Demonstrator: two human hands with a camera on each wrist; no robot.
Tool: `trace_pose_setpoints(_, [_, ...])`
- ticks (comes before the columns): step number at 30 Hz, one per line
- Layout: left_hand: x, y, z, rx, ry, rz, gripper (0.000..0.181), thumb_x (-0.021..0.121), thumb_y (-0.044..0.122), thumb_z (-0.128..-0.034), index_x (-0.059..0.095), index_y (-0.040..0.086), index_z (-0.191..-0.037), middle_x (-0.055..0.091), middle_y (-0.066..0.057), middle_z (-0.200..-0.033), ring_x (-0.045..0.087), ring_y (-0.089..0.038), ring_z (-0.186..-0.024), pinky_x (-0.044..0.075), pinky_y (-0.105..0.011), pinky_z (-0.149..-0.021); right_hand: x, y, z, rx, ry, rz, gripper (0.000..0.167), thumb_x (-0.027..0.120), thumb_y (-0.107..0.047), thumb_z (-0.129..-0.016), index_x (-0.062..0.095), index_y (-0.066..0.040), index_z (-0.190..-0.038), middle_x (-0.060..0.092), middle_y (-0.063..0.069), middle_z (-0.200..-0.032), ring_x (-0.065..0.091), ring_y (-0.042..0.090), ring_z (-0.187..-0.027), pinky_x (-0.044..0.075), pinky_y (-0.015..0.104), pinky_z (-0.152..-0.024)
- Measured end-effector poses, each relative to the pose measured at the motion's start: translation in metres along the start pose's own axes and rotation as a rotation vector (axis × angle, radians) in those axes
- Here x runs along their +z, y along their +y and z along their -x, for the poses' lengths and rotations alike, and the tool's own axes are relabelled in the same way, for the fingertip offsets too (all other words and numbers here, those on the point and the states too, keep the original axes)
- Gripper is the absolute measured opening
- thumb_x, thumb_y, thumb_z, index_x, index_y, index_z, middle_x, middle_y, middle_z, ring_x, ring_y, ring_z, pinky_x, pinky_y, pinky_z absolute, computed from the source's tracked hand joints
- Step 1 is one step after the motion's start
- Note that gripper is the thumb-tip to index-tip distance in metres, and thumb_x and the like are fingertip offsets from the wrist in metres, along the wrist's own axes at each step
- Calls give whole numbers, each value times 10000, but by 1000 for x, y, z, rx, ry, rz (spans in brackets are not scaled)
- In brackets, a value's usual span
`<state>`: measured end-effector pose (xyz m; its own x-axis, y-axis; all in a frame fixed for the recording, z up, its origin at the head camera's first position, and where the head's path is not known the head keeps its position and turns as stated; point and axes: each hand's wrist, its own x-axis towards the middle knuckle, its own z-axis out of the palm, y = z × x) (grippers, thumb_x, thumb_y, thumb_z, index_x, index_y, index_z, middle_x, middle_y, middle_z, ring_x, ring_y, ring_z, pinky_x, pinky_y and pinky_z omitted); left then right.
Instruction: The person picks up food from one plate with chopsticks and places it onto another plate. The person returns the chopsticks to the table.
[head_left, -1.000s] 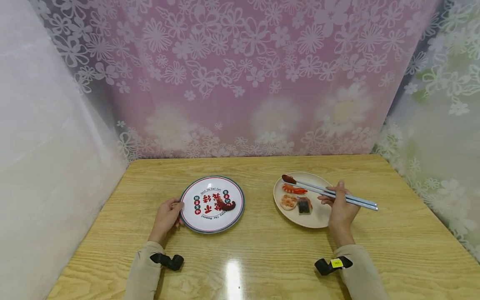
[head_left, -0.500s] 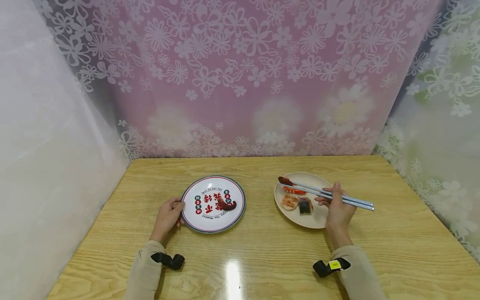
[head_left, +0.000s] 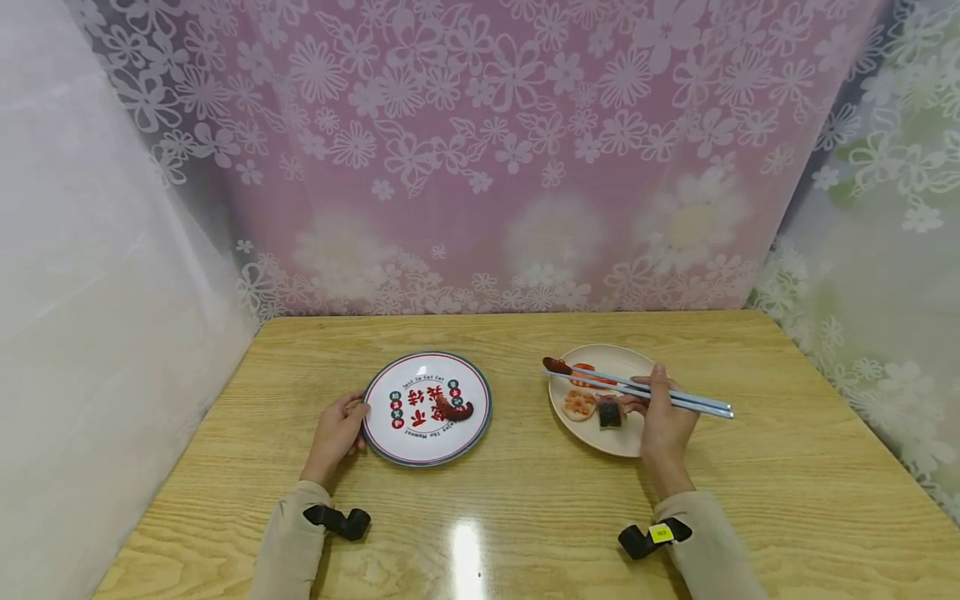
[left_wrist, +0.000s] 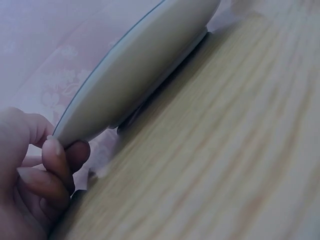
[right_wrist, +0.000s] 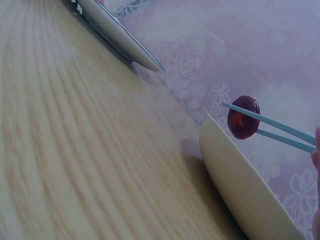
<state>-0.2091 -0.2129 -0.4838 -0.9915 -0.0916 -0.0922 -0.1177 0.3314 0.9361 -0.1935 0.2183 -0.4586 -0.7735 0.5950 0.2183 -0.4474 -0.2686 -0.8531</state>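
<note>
Wood-grained table, white printed plate apparently resting on it, beige plate farther right.

L hand pinches, fingers curled; R hand grips, thumb extended fwd; 2 forearms well apart.

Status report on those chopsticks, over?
Left hand gripping white plate by rim. Right hand holding chopsticks. Brown piece pinched near their tips, aloft. Beige plate close by, not touching.
</note>
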Motion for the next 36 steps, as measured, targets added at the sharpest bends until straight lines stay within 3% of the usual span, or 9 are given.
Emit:
trace_pose_setpoints(8, [1, -1, -1, -11, 3, 17, 418, 446, 115, -968, 499, -76, -1337, 484, 1, -474, 420, -91, -367, 315, -213, -351, 3, 1, 2, 4, 3, -17, 446, 576, -226, -973, 620, 192, -825, 644, 97, -575, 604, 140, -421, 477, 231, -385])
trace_pose_setpoints(15, [0, 0, 0, -6, 1, 10, 420, 450, 112, -970, 492, -88, -1336, 506, -8, -501, 447, -99, -390, 352, -219, -369, 6, 0, 6, 26, -38, 42, 407, 528, -220, -997, 633, 145, -850, 647, 113, -575, 619, 153, -444, 479, 231, -401])
trace_pose_setpoints(23, [0, 0, 1, -9, -19, -1, 406, 448, 121, -982, 497, -80, -1331, 528, -18, -527, 473, -110, -417, 390, -234, -384, 11, -7, 14, 37, -71, 51, 465, 510, -209, -1003, 580, 239, -902, 655, 137, -588, 639, 173, -466, 492, 239, -416])
trace_pose_setpoints(31, [0, 0, 0, -9, -30, 0, 389, 436, 118, -986, 509, -75, -1316, 530, -24, -532, 482, -114, -422, 399, -238, -391, 12, 2, 14, 35, -61, 45, 480, 552, -266, -983, 610, 198, -872, 648, 124, -575, 629, 169, -455, 485, 244, -402])
trace_pose_setpoints(36, [0, 0, 0, -27, -29, 2, 402, 443, 124, -983, 500, -63, -1334, 533, -25, -539, 483, -112, -421, 401, -235, -391, 13, 3, 15, 41, -88, 46, 498, 537, -249, -991, 579, 242, -915, 650, 135, -585, 635, 192, -466, 490, 251, -411])
